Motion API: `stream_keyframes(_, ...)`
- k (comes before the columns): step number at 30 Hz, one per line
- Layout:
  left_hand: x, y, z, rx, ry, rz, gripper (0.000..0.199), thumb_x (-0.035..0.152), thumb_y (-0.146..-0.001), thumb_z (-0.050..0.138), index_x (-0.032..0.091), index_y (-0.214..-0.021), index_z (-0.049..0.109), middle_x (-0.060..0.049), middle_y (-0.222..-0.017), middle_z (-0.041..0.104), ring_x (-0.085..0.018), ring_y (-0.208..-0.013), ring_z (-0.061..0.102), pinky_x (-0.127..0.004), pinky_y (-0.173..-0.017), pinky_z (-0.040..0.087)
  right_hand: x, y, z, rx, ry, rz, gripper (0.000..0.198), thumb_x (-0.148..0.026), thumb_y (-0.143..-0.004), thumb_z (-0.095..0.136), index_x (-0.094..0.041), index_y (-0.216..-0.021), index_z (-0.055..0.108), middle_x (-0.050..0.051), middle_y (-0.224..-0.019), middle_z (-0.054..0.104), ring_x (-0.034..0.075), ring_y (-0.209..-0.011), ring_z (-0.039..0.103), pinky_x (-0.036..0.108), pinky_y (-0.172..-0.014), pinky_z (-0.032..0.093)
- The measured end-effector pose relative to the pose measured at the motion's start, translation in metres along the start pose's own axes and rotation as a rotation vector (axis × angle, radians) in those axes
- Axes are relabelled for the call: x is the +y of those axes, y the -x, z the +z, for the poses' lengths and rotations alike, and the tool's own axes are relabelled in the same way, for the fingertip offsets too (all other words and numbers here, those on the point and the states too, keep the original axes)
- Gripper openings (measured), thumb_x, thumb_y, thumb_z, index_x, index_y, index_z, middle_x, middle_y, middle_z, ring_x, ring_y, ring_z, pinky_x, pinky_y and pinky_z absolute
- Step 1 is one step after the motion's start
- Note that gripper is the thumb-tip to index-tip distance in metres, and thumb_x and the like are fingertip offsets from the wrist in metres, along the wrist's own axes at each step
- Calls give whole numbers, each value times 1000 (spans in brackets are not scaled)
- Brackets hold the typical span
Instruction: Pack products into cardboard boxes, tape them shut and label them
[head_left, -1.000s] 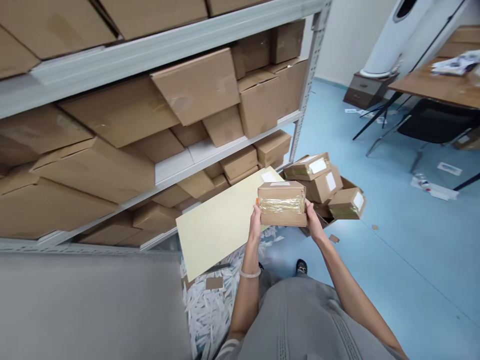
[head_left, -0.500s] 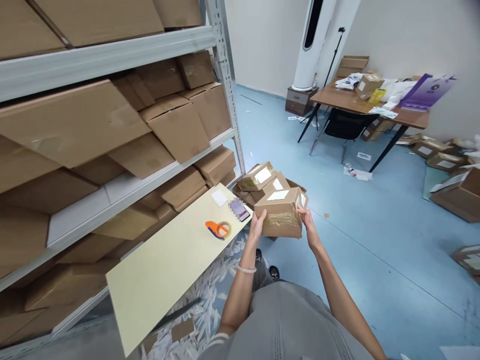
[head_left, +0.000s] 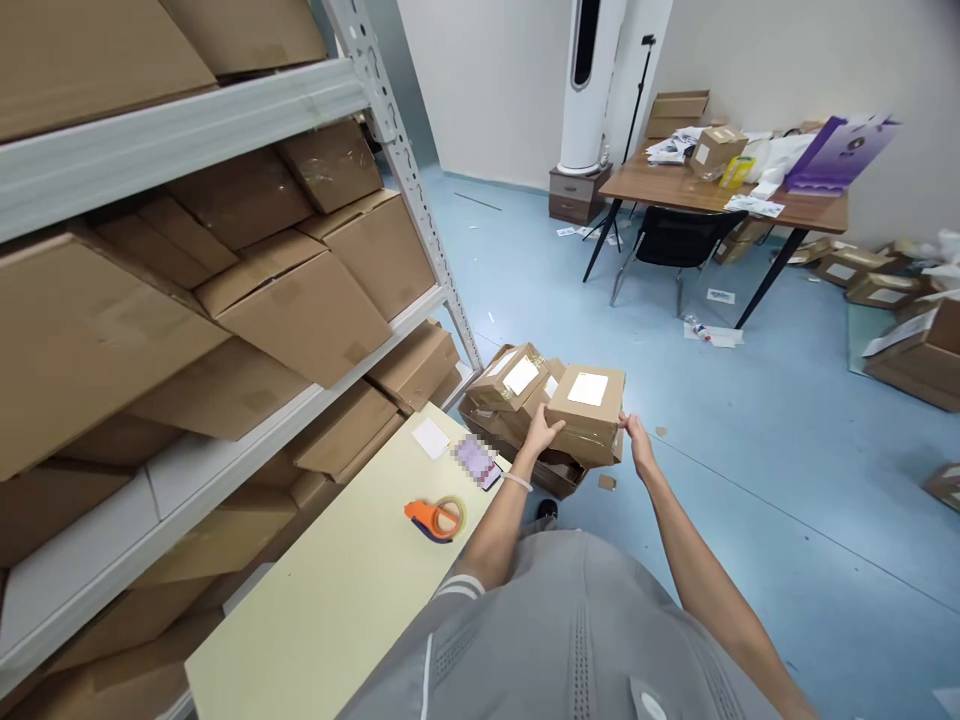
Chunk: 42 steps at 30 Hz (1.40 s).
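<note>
A taped cardboard box (head_left: 589, 405) with a white label on top is held between my two hands. My left hand (head_left: 541, 434) grips its near left side, thumb pressed on the cardboard. At its right side, my right hand (head_left: 634, 440) has its fingers against the lower corner. Beneath and behind is a large open carton (head_left: 559, 478) with more labelled boxes in it, among them a taped box (head_left: 510, 376) at the left. Whether the held box rests on those boxes, I cannot tell.
Left of me a pale yellow table (head_left: 322, 590) carries an orange tape dispenser (head_left: 427, 518), a phone (head_left: 480, 462) and a white paper (head_left: 430, 438). Metal shelving (head_left: 405, 180) full of cartons rises behind it. A brown desk (head_left: 645, 186) and black chair (head_left: 682, 240) stand farther off.
The box in my hands has moved away from me over the open carton and tipped so its labelled top faces me more. My body and view have shifted forward.
</note>
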<state>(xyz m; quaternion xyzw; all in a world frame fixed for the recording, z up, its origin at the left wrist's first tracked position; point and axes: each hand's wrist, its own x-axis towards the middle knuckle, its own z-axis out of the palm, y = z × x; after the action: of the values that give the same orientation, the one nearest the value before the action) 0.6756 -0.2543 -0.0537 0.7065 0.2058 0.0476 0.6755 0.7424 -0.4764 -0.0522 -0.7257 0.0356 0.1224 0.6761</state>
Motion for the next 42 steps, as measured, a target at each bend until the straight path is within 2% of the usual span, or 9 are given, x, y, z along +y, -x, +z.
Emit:
stream_keyframes(6, -31, -25, -2, 50, -105, -260, 52, 15, -64, 83, 16, -111, 59, -19, -119, 68, -36, -125, 56, -55, -111, 34, 31, -32, 33, 73, 32, 246, 64, -75, -67, 59, -26, -108, 52, 11, -130, 61, 32, -129, 51, 50, -107, 41)
stream_keyframes(11, -45, -21, 1, 51, 26, -326, 57, 26, -71, 81, 14, -122, 58, -20, -125, 66, -32, -126, 57, -48, -109, 40, 40, -44, 58, -37, 22, 239, 74, -65, -64, 71, -28, -125, 48, 13, -153, 44, 28, -142, 41, 42, -113, 39)
stream_keyframes(15, -43, -16, 2, 78, 157, -322, 65, 37, -75, 78, 17, -132, 55, -19, -133, 62, -29, -127, 57, -45, -109, 42, 38, -44, 70, -136, 47, 222, 77, -66, -61, 72, -24, -123, 55, 13, -152, 46, 30, -144, 37, 48, -119, 28)
stream_keyframes(20, -36, -6, -7, 185, 260, -308, 69, 35, -72, 80, 16, -133, 55, -21, -140, 56, -31, -135, 50, -47, -114, 36, 30, -27, 63, -160, 79, 193, 66, -69, -62, 69, -25, -111, 64, 11, -146, 54, 30, -143, 39, 50, -120, 24)
stream_keyframes(23, -29, 11, -25, 290, 300, -267, 55, 34, -74, 78, 18, -124, 61, -20, -139, 58, -29, -137, 49, -46, -115, 35, 23, -15, 37, -110, 43, 133, 59, -67, -68, 66, -25, -110, 65, 11, -137, 61, 30, -136, 48, 50, -115, 33)
stream_keyframes(27, -20, 56, -59, 445, 345, -216, 35, 34, -82, 68, 18, -113, 63, -16, -125, 67, -24, -116, 64, -44, -104, 46, 15, -2, -16, 82, -149, 70, 48, -58, -70, 67, -22, -102, 63, 7, -101, 74, 24, -99, 70, 40, -86, 54)
stream_keyframes(31, -19, 120, -74, 634, 384, -197, 28, 39, -85, 62, 18, -103, 61, -12, -112, 71, -19, -96, 69, -36, -89, 53, 4, 13, -55, 183, -233, 40, 38, -50, -69, 68, -21, -91, 60, 0, -78, 70, 15, -67, 68, 25, -58, 49)
stream_keyframes(36, -37, 207, -41, 779, 439, -255, 29, 43, -78, 68, 18, -92, 60, -7, -91, 72, -16, -76, 69, -28, -72, 51, 1, 49, -60, -7, -156, 57, 37, -50, -68, 70, -21, -88, 60, -1, -72, 68, 13, -58, 63, 24, -51, 45)
stream_keyframes(42, -63, 318, 15, 930, 527, -368, 25, 38, -74, 71, 20, -85, 59, -3, -80, 70, -14, -64, 66, -26, -64, 48, 17, 107, -31, -340, -35, 159, 42, -57, -64, 73, -23, -85, 61, -1, -68, 69, 13, -56, 62, 24, -50, 44)
